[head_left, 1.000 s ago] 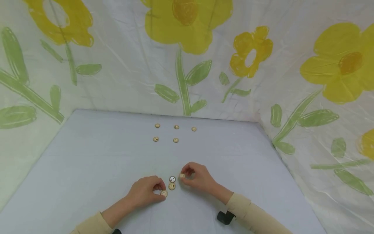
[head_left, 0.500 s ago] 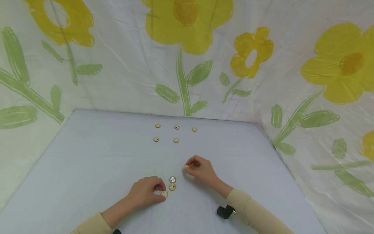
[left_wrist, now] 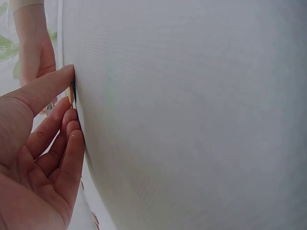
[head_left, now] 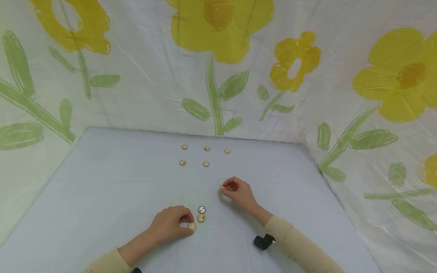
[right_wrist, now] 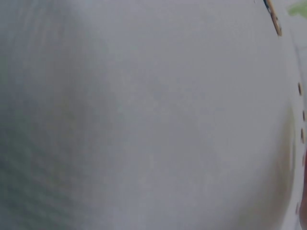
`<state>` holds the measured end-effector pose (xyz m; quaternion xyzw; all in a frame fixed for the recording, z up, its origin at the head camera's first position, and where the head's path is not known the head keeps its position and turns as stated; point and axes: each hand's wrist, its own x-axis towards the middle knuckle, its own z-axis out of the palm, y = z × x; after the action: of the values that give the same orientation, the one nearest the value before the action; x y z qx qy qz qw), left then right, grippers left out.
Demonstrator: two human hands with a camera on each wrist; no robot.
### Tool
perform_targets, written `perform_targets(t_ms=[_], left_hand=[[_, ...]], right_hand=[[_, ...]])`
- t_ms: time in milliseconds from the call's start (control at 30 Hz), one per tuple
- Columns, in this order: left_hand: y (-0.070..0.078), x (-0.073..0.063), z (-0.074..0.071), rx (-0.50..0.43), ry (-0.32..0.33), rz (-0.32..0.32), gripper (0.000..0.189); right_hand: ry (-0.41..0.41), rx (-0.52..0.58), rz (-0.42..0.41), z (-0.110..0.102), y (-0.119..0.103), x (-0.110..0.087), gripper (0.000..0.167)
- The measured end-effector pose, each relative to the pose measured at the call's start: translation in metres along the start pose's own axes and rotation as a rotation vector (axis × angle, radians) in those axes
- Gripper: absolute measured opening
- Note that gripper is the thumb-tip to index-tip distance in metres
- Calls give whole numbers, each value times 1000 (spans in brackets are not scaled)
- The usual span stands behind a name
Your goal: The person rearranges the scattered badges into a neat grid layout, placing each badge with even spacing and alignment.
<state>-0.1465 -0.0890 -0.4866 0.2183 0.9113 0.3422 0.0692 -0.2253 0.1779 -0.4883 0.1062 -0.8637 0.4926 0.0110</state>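
In the head view my left hand [head_left: 172,223] rests low at the table's front, thumb and fingertip pinching a small round cream disc [head_left: 192,226] with a dark rim. The left wrist view shows that disc edge-on between the fingertips [left_wrist: 68,72]. My right hand [head_left: 239,192] is farther forward and to the right, its thumb and fingers pinching another cream disc [head_left: 222,187], mostly covered. Just right of the left hand lie two more: a silvery-faced disc [head_left: 201,209] and, right below it, a cream disc [head_left: 201,218] with a dark mark.
Several like discs lie in two rows near the table's back edge, among them a front-row disc [head_left: 206,164] and the rightmost back-row disc [head_left: 227,151]. The pale table [head_left: 102,182] is bordered by a curtain [head_left: 143,94] printed with yellow flowers.
My right hand has moved away from the two middle discs, forward and slightly right, with its disc still pinched. The left hand has stayed in place.
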Motion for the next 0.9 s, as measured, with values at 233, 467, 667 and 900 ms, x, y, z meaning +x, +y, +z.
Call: perform_targets(t_ms=[233, 467, 667, 900], left_hand=[[1, -1, -1, -10, 0, -5, 21], [1, -1, -1, -14, -2, -10, 21], [1, -1, -2, -12, -2, -10, 20], [0, -1, -1, -15, -3, -1, 21]], right_hand=[[23, -17, 63, -4, 17, 11, 15], [48, -3, 80, -8, 21, 21, 16], [68, 4, 134, -10, 23, 31, 16], [97, -6, 154, -12, 28, 40, 19]])
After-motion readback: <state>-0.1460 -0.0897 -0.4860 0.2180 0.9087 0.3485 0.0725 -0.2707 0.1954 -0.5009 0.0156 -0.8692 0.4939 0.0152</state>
